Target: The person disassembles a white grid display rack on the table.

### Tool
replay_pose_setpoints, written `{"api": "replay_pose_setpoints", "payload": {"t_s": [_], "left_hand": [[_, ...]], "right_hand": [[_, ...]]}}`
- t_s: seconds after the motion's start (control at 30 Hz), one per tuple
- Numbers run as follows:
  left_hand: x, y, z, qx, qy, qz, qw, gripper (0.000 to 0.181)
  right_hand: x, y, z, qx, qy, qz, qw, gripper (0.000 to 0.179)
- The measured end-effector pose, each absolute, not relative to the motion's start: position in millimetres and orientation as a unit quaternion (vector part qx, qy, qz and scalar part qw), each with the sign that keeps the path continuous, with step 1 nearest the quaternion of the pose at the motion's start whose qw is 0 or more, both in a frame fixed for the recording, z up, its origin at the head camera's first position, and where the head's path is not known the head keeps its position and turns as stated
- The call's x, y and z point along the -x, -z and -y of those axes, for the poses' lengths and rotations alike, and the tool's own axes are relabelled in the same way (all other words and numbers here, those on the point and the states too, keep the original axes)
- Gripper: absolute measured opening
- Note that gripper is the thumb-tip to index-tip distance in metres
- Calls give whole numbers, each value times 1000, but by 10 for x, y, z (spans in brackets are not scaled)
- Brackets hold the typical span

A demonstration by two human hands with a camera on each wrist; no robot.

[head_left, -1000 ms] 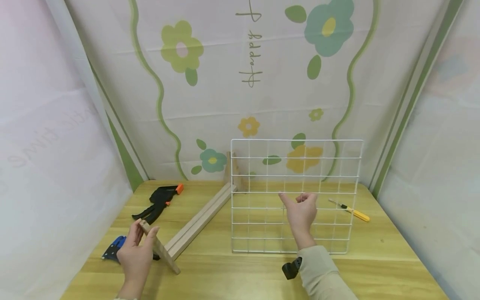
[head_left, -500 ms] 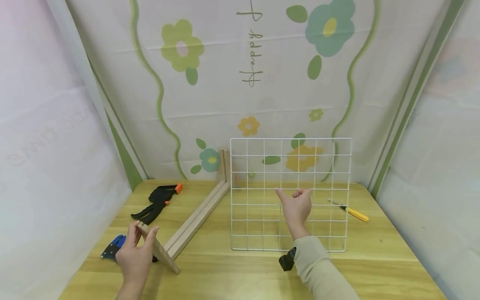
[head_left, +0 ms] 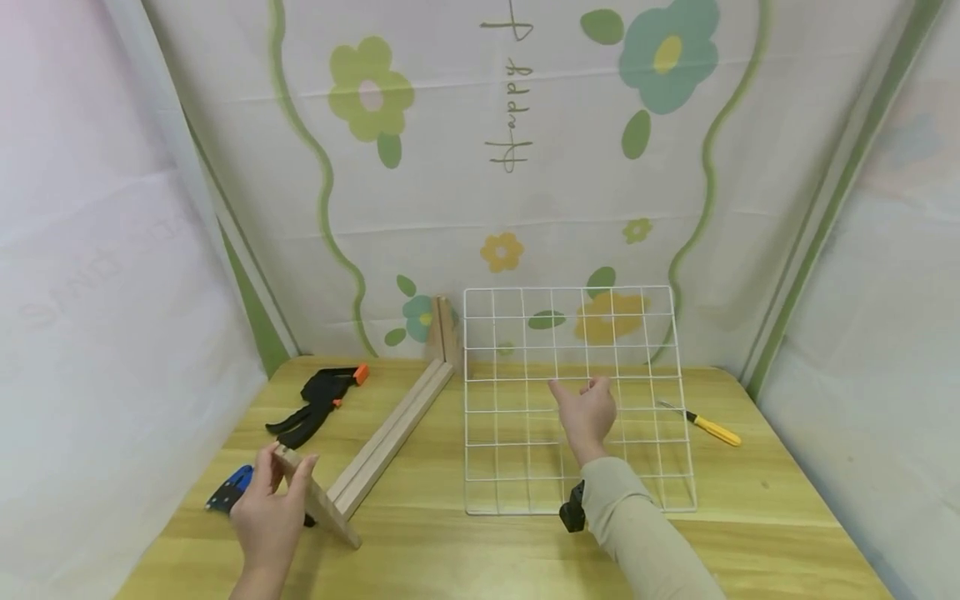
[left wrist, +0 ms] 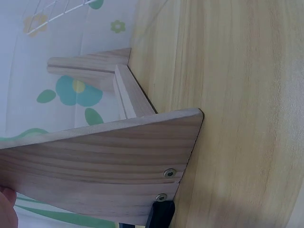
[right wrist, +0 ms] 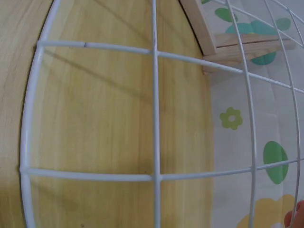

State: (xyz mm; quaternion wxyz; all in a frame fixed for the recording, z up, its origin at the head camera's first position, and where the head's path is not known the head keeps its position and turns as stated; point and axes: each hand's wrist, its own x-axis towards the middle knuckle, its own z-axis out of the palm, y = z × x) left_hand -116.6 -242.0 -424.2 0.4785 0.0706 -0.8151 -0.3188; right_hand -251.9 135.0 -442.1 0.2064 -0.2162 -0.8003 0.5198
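My left hand (head_left: 268,508) pinches the raised top end of a wooden end board (head_left: 330,512), part of a wooden stand. Two parallel bars (head_left: 393,442) run back from it to a far upright end (head_left: 444,333). In the left wrist view, the near board (left wrist: 104,161) shows two round bolt heads (left wrist: 169,173) low down; only a fingertip is visible. My right hand (head_left: 587,412) grips a white wire grid panel (head_left: 496,380) near its middle. The panel stands tilted, its lower edge at the tabletop, right of the stand. Wires (right wrist: 155,118) fill the right wrist view.
A black clamp with orange ends (head_left: 317,404) lies at the left back. Partly behind my left hand is a blue and black tool (head_left: 228,490). A yellow-handled screwdriver (head_left: 714,429) lies right of the grid. Printed cloth (head_left: 435,192) encloses the table (head_left: 450,558).
The grid's right side has swung left, and its top now leans farther back. My right hand has shifted slightly left with it. My left hand stays on the end board.
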Motion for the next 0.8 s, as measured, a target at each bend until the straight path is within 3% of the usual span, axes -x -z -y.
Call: {"api": "replay_pose_setpoints", "payload": {"t_s": [0.43,0.8], "left_hand": [[1108,4219,2440,-61,310,816,484,42],[1104,4240,2450,-58,296,821,485,42]], "right_hand": [[2554,4620,-1307,234,-471,833,171,61],[2597,4769,-1280,234,-482,820,201,63]]}}
